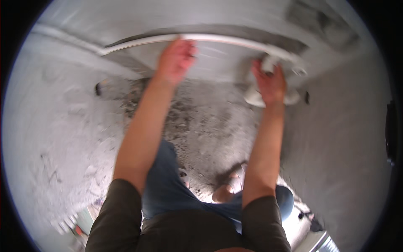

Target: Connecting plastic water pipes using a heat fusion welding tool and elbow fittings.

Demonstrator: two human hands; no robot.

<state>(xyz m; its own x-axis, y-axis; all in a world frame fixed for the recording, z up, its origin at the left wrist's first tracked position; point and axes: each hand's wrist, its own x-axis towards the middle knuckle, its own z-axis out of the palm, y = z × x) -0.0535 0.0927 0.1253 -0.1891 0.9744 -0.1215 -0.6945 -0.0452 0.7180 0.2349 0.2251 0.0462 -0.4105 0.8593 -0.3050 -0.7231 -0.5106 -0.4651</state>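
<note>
A long white plastic pipe (pixel 231 40) runs across in front of the grey wall, looking bowed in this wide view. My left hand (pixel 177 61) is closed at the pipe left of its middle, its fingers curled and slightly blurred. Near the pipe's right end, my right hand (pixel 270 84) is wrapped round a short white pipe fitting (pixel 269 63) that hangs just below the pipe. Under that hand, low by the wall, a wider white pipe piece (pixel 253 97) shows on both sides of my wrist, its middle hidden.
Rough grey walls stand close on the left (pixel 63 138) and right (pixel 336 138). Loose rubble (pixel 176 113) lies on the dusty floor at the wall's foot. A dark round stub (pixel 98 88) sits at the left. My sandalled foot (pixel 231 187) is below my right forearm.
</note>
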